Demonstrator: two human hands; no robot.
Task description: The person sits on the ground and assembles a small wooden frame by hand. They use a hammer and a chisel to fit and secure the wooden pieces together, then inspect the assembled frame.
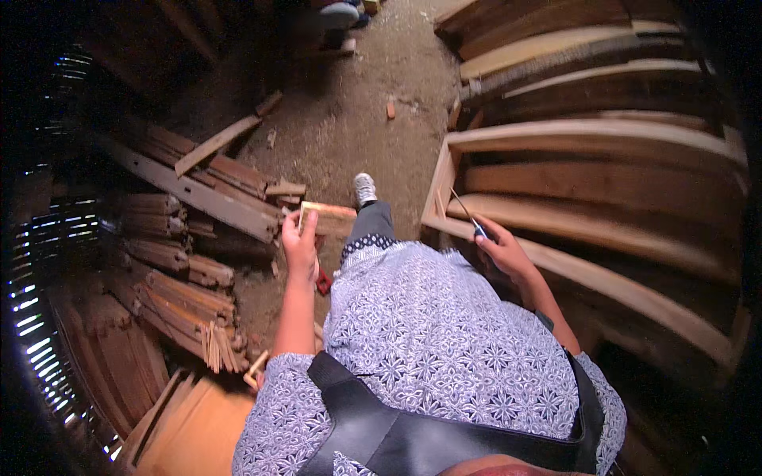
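My left hand (300, 242) is closed around one end of a short, flat wooden block (329, 215), held out in front of my body. The block's pale edge faces up. In my right hand (502, 247) is a screwdriver (478, 228) with a dark handle. Its thin shaft points up and left, over the corner of a large wooden frame (456, 226) on the right. Whether the tip touches the wood, I cannot tell. Below my left wrist shows a small red and black object (323, 281), partly hidden.
Stacked timber pieces (171, 305) and a long plank (190, 194) lie at left. More curved wooden boards (571, 55) stand at far right. A brick-coloured piece (390, 111) lies on the dirt floor (341, 151). My shoe (365, 189) is ahead; an orange-brown panel (198, 428) is lower left.
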